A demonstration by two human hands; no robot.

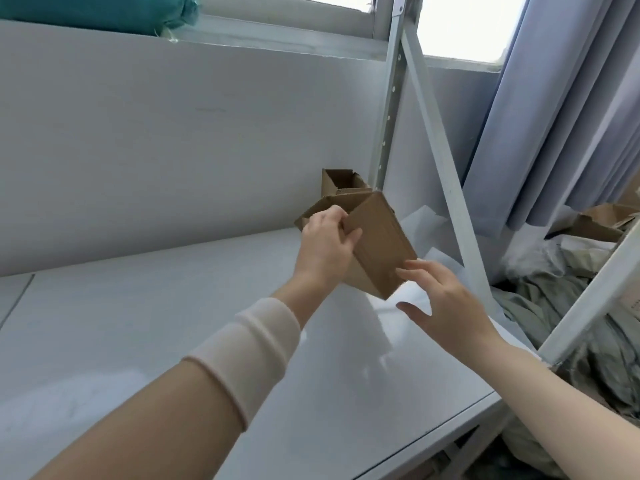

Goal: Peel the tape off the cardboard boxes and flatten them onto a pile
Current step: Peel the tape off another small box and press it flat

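A small brown cardboard box [379, 244] is held in the air above the white shelf, tilted, with its flaps open. My left hand [325, 247] grips its upper left edge, thumb on the side panel. My right hand [446, 299] is open with its fingers spread; the fingertips touch the box's lower right corner. A second open cardboard box [341, 183] stands upright behind it against the white back wall. No tape shows on either box.
The white shelf board [138, 341] spreads below my arms. A metal upright post [389, 98] and a diagonal brace [446, 174] stand to the right. Beyond are curtains [561, 116], crumpled grey bags [540, 292] and more cardboard [599, 220].
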